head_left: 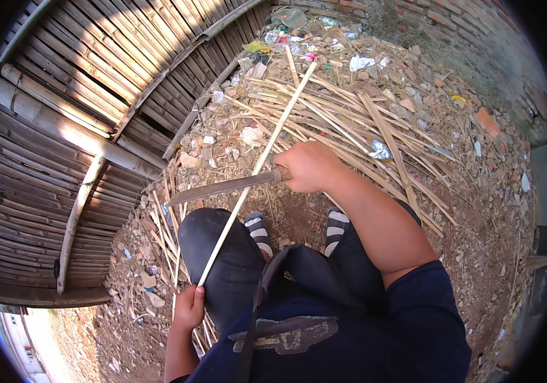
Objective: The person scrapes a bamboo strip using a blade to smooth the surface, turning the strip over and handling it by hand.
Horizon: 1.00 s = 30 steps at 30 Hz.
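My left hand (pixel 188 307) is closed round the near end of a long, pale bamboo strip (pixel 280 126). The strip slants up and away to the right, past my left knee. My right hand (pixel 308 167) grips the handle of a machete (pixel 222 187). Its dark, worn blade points left and crosses the strip near the strip's middle; whether the edge bites into it I cannot tell. Beyond my right hand a loose pile of split bamboo strips (pixel 350 127) lies on the ground. More thin strips (pixel 170 246) lie beside my left knee.
A bamboo-slat wall (pixel 37 210) with a pole frame stands along the left. At the back right rises a brick wall (pixel 452 25). Stones, dry straw and litter cover the dirt ground (pixel 490 210), including crumpled foil (pixel 380 150). My sandalled feet (pixel 258 233) are below the blade.
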Each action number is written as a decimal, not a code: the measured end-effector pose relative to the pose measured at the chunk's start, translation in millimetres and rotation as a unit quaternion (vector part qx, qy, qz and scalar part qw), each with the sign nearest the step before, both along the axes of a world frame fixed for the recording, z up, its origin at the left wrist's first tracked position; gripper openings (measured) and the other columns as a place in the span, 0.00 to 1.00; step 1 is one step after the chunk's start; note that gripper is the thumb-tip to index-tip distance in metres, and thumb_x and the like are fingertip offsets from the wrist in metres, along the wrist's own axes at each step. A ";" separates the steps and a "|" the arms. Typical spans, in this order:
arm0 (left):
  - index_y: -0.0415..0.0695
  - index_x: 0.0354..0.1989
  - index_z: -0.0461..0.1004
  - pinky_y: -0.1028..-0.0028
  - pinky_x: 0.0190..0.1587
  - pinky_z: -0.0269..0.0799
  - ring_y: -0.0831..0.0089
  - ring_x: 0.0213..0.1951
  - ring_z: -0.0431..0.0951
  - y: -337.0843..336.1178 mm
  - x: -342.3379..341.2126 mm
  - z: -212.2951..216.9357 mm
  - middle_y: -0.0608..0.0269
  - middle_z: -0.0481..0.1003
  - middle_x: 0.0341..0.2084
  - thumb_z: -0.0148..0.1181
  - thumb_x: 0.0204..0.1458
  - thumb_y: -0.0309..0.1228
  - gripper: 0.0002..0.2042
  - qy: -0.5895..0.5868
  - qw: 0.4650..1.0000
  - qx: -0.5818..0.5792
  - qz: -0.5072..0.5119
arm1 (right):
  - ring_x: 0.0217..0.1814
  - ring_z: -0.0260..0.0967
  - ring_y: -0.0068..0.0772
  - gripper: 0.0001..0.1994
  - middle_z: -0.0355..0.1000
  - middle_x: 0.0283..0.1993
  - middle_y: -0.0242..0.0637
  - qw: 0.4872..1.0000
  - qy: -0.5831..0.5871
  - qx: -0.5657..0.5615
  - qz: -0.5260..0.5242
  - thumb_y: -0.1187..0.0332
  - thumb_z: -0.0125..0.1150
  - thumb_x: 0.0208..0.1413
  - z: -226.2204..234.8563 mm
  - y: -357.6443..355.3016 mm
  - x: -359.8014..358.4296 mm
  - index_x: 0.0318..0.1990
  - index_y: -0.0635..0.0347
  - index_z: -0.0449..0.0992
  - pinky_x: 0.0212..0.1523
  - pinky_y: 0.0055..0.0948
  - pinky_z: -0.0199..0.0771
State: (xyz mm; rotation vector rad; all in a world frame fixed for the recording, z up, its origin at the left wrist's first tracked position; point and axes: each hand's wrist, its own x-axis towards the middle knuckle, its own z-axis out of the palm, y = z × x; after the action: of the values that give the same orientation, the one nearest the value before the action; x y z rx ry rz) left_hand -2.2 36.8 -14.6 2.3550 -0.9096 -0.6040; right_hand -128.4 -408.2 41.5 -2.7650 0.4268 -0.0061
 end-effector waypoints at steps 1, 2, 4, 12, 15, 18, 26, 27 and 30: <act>0.38 0.25 0.67 0.63 0.27 0.63 0.67 0.21 0.65 -0.4 -0.7 0.3 0.54 0.67 0.16 0.49 0.70 0.45 0.24 -0.003 1.000 -0.001 -0.006 | 0.37 0.79 0.50 0.18 0.79 0.35 0.50 1.000 0.003 0.000 0.000 0.60 0.69 0.48 -9.5 -9.0 0.4 0.45 0.59 0.81 0.40 0.43 0.77; 0.38 0.25 0.67 0.63 0.27 0.63 0.67 0.21 0.65 -4.6 -1.9 1.1 0.54 0.67 0.16 0.49 0.70 0.45 0.24 0.002 1.000 -0.001 -0.011 | 0.40 0.79 0.52 0.16 0.80 0.35 0.49 0.996 -0.001 0.085 -0.035 0.60 0.69 0.47 -26.9 -29.2 -3.3 0.42 0.58 0.82 0.42 0.44 0.77; 0.37 0.25 0.67 0.62 0.27 0.65 0.62 0.21 0.68 -12.3 -1.7 5.3 0.51 0.68 0.16 0.49 0.70 0.45 0.24 0.015 1.000 0.019 0.006 | 0.42 0.78 0.53 0.13 0.80 0.37 0.48 0.980 0.044 0.187 -0.046 0.61 0.67 0.45 -39.7 -51.1 0.7 0.37 0.57 0.82 0.44 0.46 0.77; 0.37 0.26 0.67 0.56 0.29 0.66 0.45 0.23 0.72 -6.4 -6.8 5.5 0.42 0.71 0.19 0.48 0.69 0.46 0.24 -0.047 0.999 0.027 0.002 | 0.39 0.77 0.56 0.15 0.78 0.34 0.51 0.999 -0.024 0.026 -0.026 0.63 0.67 0.45 -14.9 10.3 10.7 0.41 0.54 0.82 0.41 0.48 0.77; 0.37 0.26 0.67 0.55 0.28 0.66 0.43 0.23 0.72 -8.0 -6.1 3.2 0.42 0.70 0.18 0.49 0.69 0.46 0.24 -0.045 0.999 0.021 0.002 | 0.42 0.79 0.54 0.14 0.79 0.36 0.46 0.995 0.032 0.079 -0.051 0.65 0.63 0.44 -15.4 -11.0 9.5 0.40 0.55 0.81 0.45 0.48 0.79; 0.37 0.26 0.67 0.55 0.28 0.66 0.43 0.23 0.72 -15.5 -7.6 10.7 0.42 0.70 0.18 0.49 0.69 0.45 0.24 -0.035 0.999 0.030 0.004 | 0.43 0.78 0.54 0.15 0.80 0.38 0.47 0.981 -0.027 0.117 -0.155 0.65 0.63 0.45 -56.1 -54.5 2.9 0.42 0.56 0.82 0.46 0.47 0.78; 0.37 0.25 0.67 0.55 0.28 0.65 0.45 0.22 0.72 -4.4 -6.3 3.0 0.42 0.70 0.18 0.50 0.69 0.45 0.24 -0.038 0.999 0.020 0.002 | 0.41 0.78 0.54 0.13 0.78 0.34 0.48 0.997 -0.030 0.052 -0.044 0.65 0.66 0.45 -6.4 7.3 5.9 0.40 0.55 0.81 0.42 0.49 0.78; 0.37 0.25 0.67 0.55 0.28 0.65 0.45 0.22 0.73 -3.4 -5.7 3.3 0.42 0.70 0.17 0.50 0.69 0.45 0.24 -0.033 0.999 0.016 0.005 | 0.39 0.78 0.54 0.14 0.78 0.31 0.47 1.000 -0.019 -0.002 0.015 0.63 0.69 0.44 -4.3 11.5 6.9 0.40 0.54 0.80 0.40 0.49 0.77; 0.37 0.25 0.68 0.54 0.28 0.66 0.46 0.23 0.73 -12.5 -3.4 0.2 0.42 0.70 0.18 0.50 0.69 0.45 0.24 0.000 0.999 0.031 0.010 | 0.39 0.78 0.55 0.14 0.79 0.34 0.49 0.980 -0.025 0.151 -0.128 0.63 0.65 0.45 -41.7 -42.0 1.8 0.40 0.56 0.81 0.42 0.48 0.78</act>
State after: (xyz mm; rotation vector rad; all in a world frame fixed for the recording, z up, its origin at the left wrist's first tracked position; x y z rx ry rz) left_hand -5.6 24.3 -14.5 2.4154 -0.8777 -0.6331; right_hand -126.6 -450.1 -0.2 -2.3918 0.7060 -0.0686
